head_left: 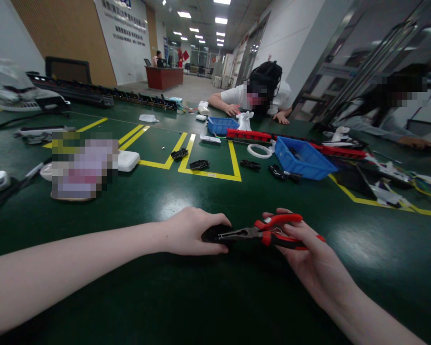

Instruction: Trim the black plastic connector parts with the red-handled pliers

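1. Pliers [249, 233] with red and black grips are held in the right hand [311, 256], the fingers being curled around the handles, which are spread apart with a wire spring seen between them.
2. A small black part [210, 234] is pinched by the left hand [190, 234], its fingers being closed along the far and near sides; most of the part is covered.
3. The black part is met by the plier tips at its right end; whether it is gripped between the jaws cannot be told.
4. Both hands are placed low over the green counter [158, 302], near its close edge.
5. Beyond them, loose black pieces [199, 165] are spread in a row, some of them on or beside yellow tape lines [215, 175].
6. To the right, a large blue bin [309, 167] is set behind the row, with a white ring [260, 156] placed just left of it.
7. To the left, a white case [128, 161] is laid beside a pixelated phone [84, 167].
8. Across the counter, both hands of a co-worker [285, 93] are rested on its surface, near a smaller blue bin [222, 126].
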Demonstrator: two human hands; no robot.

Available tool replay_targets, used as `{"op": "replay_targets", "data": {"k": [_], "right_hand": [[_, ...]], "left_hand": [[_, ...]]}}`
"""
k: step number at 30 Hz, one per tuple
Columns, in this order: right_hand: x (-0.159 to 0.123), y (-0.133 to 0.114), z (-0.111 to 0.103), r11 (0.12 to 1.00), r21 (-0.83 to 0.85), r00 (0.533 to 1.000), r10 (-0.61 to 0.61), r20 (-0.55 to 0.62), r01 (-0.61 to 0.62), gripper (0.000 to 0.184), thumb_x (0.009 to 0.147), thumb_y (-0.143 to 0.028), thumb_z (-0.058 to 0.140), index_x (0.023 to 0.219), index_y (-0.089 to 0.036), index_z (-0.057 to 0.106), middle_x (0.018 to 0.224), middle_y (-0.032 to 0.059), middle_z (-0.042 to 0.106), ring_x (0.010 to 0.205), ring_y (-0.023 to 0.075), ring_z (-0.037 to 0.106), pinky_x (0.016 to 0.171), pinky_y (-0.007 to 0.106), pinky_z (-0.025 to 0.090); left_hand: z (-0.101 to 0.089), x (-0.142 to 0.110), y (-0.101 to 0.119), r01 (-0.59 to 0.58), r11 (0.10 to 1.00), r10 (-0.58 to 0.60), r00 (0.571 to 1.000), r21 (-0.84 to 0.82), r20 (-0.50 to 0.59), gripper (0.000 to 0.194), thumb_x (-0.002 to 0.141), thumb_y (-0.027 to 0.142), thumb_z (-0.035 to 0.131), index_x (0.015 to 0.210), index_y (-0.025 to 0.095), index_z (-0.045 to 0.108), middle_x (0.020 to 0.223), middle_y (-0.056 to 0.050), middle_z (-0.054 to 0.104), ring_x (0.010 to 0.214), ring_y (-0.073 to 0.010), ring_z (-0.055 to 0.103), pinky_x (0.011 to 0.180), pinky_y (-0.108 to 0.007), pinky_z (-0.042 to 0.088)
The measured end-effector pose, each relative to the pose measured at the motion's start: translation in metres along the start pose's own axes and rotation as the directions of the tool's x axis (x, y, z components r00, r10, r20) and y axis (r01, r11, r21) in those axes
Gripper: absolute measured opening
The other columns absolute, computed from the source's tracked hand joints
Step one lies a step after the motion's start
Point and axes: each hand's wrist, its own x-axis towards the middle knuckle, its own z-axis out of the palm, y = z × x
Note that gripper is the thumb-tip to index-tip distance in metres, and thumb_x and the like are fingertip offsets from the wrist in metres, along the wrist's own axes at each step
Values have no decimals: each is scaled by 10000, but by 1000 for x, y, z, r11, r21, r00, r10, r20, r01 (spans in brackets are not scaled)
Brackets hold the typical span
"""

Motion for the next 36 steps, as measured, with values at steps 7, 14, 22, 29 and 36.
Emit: {"op": "replay_targets", "data": {"k": [7, 14, 22, 29, 36], "right_hand": [[3, 6, -4, 1000, -5, 1000, -22, 14, 22, 420, 702, -264, 827, 1091, -242, 669, 1112, 63, 759, 1086, 294, 706, 971, 470, 565], [5, 5, -5, 999, -10, 999, -45, 22, 45, 402, 707, -270, 819, 1081, -250, 674, 1096, 57, 764, 1065, 296, 714, 976, 481, 560], [4, 1, -5, 999, -7, 999, -46, -14, 46, 412, 689, -265, 833, 1070, -251, 679, 1103, 46, 765, 1060, 274, 717, 962, 431, 578], [5, 2, -5, 999, -2, 999, -37, -6, 37, 387, 697, -283, 829, 1055, -261, 683, 1092, 34, 767, 1071, 277, 714, 970, 444, 578], [5, 4, -5, 1000, 15, 1000, -15, -4, 15, 424, 695, -258, 832, 1089, -250, 674, 1109, 43, 764, 1069, 270, 716, 948, 424, 589]], "left_hand": [[0, 0, 1, 12, 1000, -13, 1000, 25, 6, 412, 910, 421, 679, 1257, 226, 574, 902, 1, 699, 707, -152, 632, 591, -234, 404], [0, 0, 1, 21, 999, -21, 1000, 30, 6, 413, 910, 430, 676, 1255, 229, 573, 911, -8, 706, 714, -161, 642, 596, -241, 407], [1, 0, 0, 7, 1000, -7, 1000, 16, -5, 410, 910, 422, 680, 1260, 235, 572, 946, -9, 713, 747, -165, 655, 618, -236, 424], [0, 0, 2, 6, 1000, -6, 1000, 9, -4, 394, 911, 395, 683, 1249, 223, 577, 942, -6, 713, 743, -160, 652, 620, -237, 430], [0, 0, 1, -4, 1000, 4, 1000, 2, -7, 388, 904, 387, 692, 1235, 216, 584, 941, -4, 709, 733, -152, 643, 609, -226, 423]]}}
